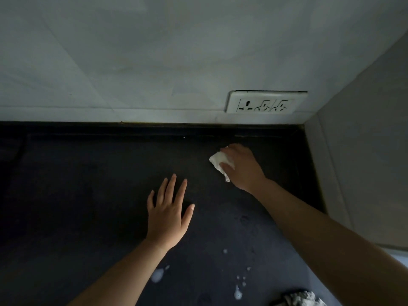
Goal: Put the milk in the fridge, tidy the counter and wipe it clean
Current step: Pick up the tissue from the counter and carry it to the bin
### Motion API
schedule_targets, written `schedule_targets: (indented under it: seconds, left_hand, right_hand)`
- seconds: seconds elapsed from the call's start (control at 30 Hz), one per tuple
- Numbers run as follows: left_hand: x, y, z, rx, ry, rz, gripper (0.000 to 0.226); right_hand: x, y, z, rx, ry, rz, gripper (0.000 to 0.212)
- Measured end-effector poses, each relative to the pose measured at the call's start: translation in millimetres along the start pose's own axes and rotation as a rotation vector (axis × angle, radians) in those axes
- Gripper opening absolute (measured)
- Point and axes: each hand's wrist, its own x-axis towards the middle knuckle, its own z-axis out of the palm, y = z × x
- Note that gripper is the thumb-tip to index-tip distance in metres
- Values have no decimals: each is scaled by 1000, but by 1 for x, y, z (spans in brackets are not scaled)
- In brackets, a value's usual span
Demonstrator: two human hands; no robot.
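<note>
Right hand (240, 166) grips a crumpled white tissue (217, 161), fingers curled over it, pressing it onto the dark counter (88, 195). Tissue is at the back right, near the wall (132, 62), below the socket (266, 104). Its long axis runs diagonally, far-left to near-right, with the loose tail pointing back toward the wrist.

Left hand (167, 215) is released: palm down, fingers straight and spread, mid-counter, holding nothing; can't tell if it touches the surface.

White milk spots (157, 274) sit at the near edge, well apart from the tissue. Patterned cloth (302, 299) is at the bottom right.
</note>
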Motion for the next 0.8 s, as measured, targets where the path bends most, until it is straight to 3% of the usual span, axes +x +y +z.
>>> schedule_targets:
  seconds: [0.4, 0.53, 0.8]
  left_hand:
    - [2, 0, -9, -37, -70, 6, 66]
    - [5, 0, -29, -60, -196, 13, 64]
    - [-79, -3, -63, -422, -135, 124, 58]
  right_hand:
    - [-63, -26, 16, 268, 64, 135, 46]
    - [-101, -41, 11, 343, 126, 211, 44]
    - [-227, -84, 30, 508, 330, 441, 40]
